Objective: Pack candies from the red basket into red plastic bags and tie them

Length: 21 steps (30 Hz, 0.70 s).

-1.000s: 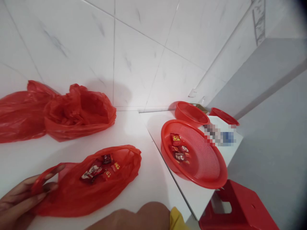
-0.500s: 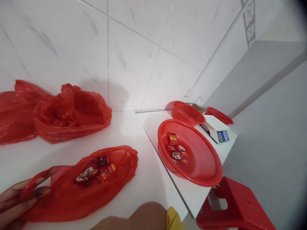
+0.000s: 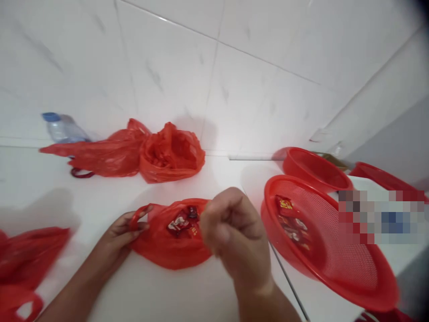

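Note:
My left hand (image 3: pixel 125 228) is closed on the handle of a red plastic bag (image 3: pixel 164 257) lying on the white table. Inside the bag's open mouth are several small wrapped packets (image 3: pixel 181 223), dark red and red with printing. In front of the bag's right end, my right hand (image 3: pixel 236 228) is held up with its fingers curled into a fist. Whatever it may hold is hidden by the fingers. A red perforated basket (image 3: pixel 348 241) stands to the right of this hand, with several similar packets (image 3: pixel 293 223) at its left side.
Another red bag (image 3: pixel 172 163), its mouth open, stands by the tiled wall. Left of it are a crumpled red bag (image 3: pixel 110 156) and a blue-capped bottle (image 3: pixel 62 127). More red plastic (image 3: pixel 30 255) lies at left. A red basin (image 3: pixel 315 167) stands behind the basket; a blurred patch covers the far right.
The view has swung left, bringing the bottle and more red plastic in. My right hand, out of sight before, is now raised as a fist by the bag. My left hand keeps the handle.

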Available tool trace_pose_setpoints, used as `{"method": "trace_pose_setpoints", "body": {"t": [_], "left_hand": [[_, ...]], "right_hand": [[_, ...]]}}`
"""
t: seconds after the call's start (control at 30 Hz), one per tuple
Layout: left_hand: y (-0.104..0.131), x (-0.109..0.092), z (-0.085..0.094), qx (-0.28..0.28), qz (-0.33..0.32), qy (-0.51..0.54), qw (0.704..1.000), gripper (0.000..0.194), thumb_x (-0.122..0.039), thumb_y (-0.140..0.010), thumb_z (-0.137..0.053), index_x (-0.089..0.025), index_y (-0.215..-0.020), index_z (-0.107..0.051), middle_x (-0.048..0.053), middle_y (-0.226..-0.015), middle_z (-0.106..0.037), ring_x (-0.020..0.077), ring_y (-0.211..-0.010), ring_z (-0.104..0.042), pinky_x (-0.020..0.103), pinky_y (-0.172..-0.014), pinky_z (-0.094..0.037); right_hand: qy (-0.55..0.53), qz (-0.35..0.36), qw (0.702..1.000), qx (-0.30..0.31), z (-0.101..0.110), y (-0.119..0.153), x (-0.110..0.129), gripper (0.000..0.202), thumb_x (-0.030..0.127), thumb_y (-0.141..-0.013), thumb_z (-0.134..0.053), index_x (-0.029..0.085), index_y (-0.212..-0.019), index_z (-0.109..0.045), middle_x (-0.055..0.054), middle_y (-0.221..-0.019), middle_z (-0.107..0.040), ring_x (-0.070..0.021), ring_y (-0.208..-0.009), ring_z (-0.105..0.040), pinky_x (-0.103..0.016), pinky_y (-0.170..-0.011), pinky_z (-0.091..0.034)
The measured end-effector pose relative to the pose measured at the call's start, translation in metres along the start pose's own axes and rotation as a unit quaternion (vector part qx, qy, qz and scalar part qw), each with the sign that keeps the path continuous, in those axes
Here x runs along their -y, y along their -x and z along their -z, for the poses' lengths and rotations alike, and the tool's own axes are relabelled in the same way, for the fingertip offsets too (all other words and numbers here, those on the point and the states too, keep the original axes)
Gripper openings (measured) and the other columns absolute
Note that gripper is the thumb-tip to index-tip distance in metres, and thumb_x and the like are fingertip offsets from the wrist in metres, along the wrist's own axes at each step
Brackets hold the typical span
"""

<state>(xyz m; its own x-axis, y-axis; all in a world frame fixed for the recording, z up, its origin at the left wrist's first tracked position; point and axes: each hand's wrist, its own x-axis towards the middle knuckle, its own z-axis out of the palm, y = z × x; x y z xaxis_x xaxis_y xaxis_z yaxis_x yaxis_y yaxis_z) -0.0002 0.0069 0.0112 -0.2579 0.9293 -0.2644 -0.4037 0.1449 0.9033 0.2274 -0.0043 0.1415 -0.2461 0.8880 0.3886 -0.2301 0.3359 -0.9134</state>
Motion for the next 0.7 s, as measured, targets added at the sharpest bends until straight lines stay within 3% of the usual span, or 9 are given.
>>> {"method": "trace_pose_setpoints", "body": {"t": [0.1,0.2,0.27,0.33,0.47,0.57,0.63,0.7], "left_hand": [[0.0,-0.002,0.001,0.039,-0.016,0.026,0.999,0.038,-0.015,-0.055,-0.077,-0.024,-0.091,-0.067,0.002,-0.134,-0.053,0.015,-0.084,-0.065,0.022,-0.074,-0.053],[-0.002,0.0,0.005,0.063,-0.022,0.039,0.997,0.036,-0.014,-0.06,-0.075,-0.025,-0.094,-0.067,0.002,-0.136,-0.051,0.0139,-0.086,-0.065,0.022,-0.077,-0.052],[-0.003,0.001,0.007,0.076,-0.027,0.045,0.996,0.035,-0.013,-0.063,-0.073,-0.025,-0.095,-0.067,0.002,-0.138,-0.049,0.0144,-0.089,-0.064,0.022,-0.078,-0.052],[-0.003,0.001,0.007,0.079,-0.03,0.052,0.995,0.034,-0.013,-0.063,-0.072,-0.025,-0.095,-0.067,0.002,-0.137,-0.05,0.0147,-0.09,-0.064,0.022,-0.078,-0.051],[-0.001,0.0,0.007,0.077,-0.029,0.069,0.994,0.035,-0.012,-0.062,-0.072,-0.025,-0.094,-0.068,0.002,-0.136,-0.051,0.0151,-0.09,-0.064,0.023,-0.078,-0.051],[-0.002,0.0,0.008,0.083,-0.034,0.075,0.993,0.036,-0.011,-0.064,-0.071,-0.026,-0.096,-0.067,0.001,-0.138,-0.049,0.0147,-0.092,-0.063,0.023,-0.079,-0.05],[-0.002,0.0,0.009,0.086,-0.038,0.078,0.993,0.036,-0.01,-0.064,-0.071,-0.026,-0.096,-0.067,0.001,-0.138,-0.049,0.0141,-0.091,-0.063,0.022,-0.079,-0.05],[-0.002,0.001,0.01,0.087,-0.041,0.082,0.992,0.035,-0.011,-0.064,-0.071,-0.026,-0.096,-0.067,0.001,-0.138,-0.049,0.0147,-0.091,-0.063,0.023,-0.079,-0.05]], "right_hand": [[0.185,-0.044,0.977,-0.096,0.03,-0.012,-0.035,0.021,0.035,-0.082,-0.059,0.024,-0.1,-0.057,0.003,-0.071,-0.05,-0.0111,-0.062,-0.05,-0.023,-0.057,-0.045],[0.404,-0.065,0.897,-0.164,0.067,0.005,-0.08,0.045,0.041,-0.076,-0.061,0.022,-0.116,-0.053,-0.004,-0.091,-0.054,-0.0145,-0.069,-0.05,-0.028,-0.062,-0.045],[0.464,-0.107,0.859,-0.188,0.086,0.02,-0.101,0.056,0.047,-0.075,-0.06,0.02,-0.123,-0.048,-0.007,-0.099,-0.054,-0.0157,-0.069,-0.051,-0.029,-0.059,-0.045],[0.484,-0.141,0.842,-0.191,0.098,0.031,-0.11,0.062,0.052,-0.075,-0.057,0.02,-0.127,-0.046,-0.008,-0.104,-0.055,-0.0162,-0.068,-0.052,-0.029,-0.058,-0.044],[0.459,-0.237,0.848,-0.12,0.106,0.032,-0.109,0.055,0.052,-0.074,-0.059,0.026,-0.121,-0.051,-0.003,-0.09,-0.063,-0.019,-0.067,-0.058,-0.028,-0.056,-0.041],[0.371,-0.267,0.887,-0.055,0.106,0.027,-0.111,0.034,0.045,-0.075,-0.06,0.025,-0.103,-0.061,-0.002,-0.081,-0.066,-0.0214,-0.073,-0.061,-0.028,-0.061,-0.043],[0.293,-0.254,0.92,-0.061,0.104,0.025,-0.116,0.028,0.043,-0.076,-0.06,0.022,-0.095,-0.062,-0.003,-0.084,-0.068,-0.0223,-0.078,-0.061,-0.029,-0.064,-0.045],[0.209,-0.239,0.942,-0.108,0.102,0.024,-0.121,0.031,0.044,-0.074,-0.064,0.019,-0.093,-0.062,-0.005,-0.087,-0.068,-0.0232,-0.08,-0.062,-0.029,-0.065,-0.048]]}}
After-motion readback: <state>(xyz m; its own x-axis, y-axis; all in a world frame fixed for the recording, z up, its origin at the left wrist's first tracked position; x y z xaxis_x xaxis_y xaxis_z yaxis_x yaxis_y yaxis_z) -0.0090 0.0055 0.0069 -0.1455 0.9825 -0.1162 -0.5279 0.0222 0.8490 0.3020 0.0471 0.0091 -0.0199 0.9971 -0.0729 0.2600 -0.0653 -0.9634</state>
